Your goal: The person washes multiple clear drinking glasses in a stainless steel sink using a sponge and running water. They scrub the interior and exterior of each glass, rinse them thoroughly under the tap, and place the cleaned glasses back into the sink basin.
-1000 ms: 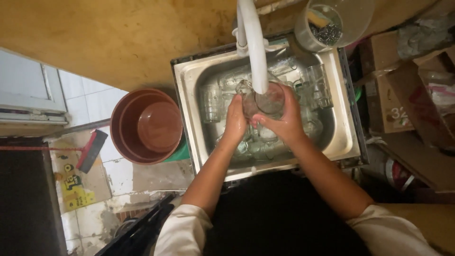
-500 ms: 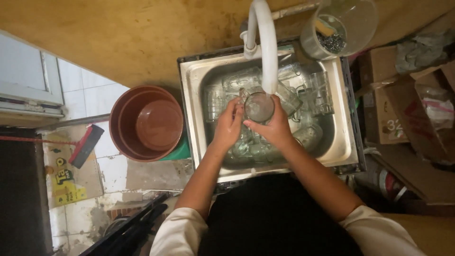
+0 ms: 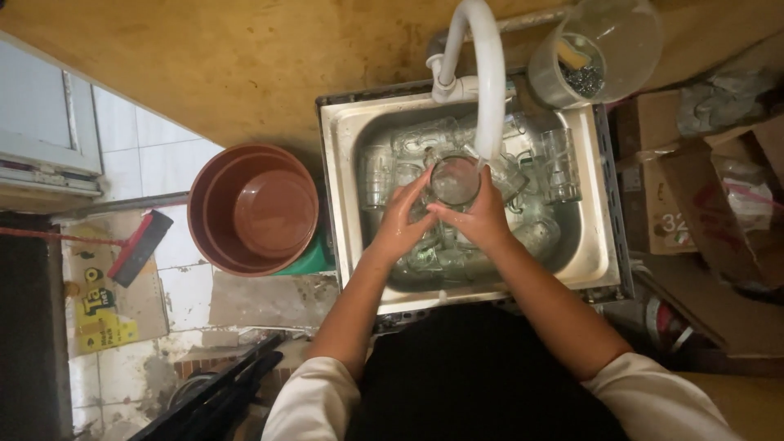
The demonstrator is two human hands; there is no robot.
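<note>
Both of my hands hold a clear drinking glass (image 3: 454, 180) over the metal sink (image 3: 596, 261), right under the mouth of the white curved tap (image 3: 488, 73). My left hand (image 3: 398, 222) grips its left side with the fingers reaching up along the rim. My right hand (image 3: 478, 219) cups it from below and the right. The basin is filled with several more clear glasses (image 3: 555, 167), some upright, some lying on their sides.
A brown plastic basin (image 3: 253, 208) sits on the floor left of the sink. A clear jug (image 3: 600, 49) with small items stands at the sink's back right corner. Cardboard boxes (image 3: 702, 196) crowd the right side. A red-headed broom (image 3: 139, 245) lies on the tiled floor.
The glass and both hands have shifted slightly left under the tap spout. The camera has drifted, so the sink sits a bit further right in view.
</note>
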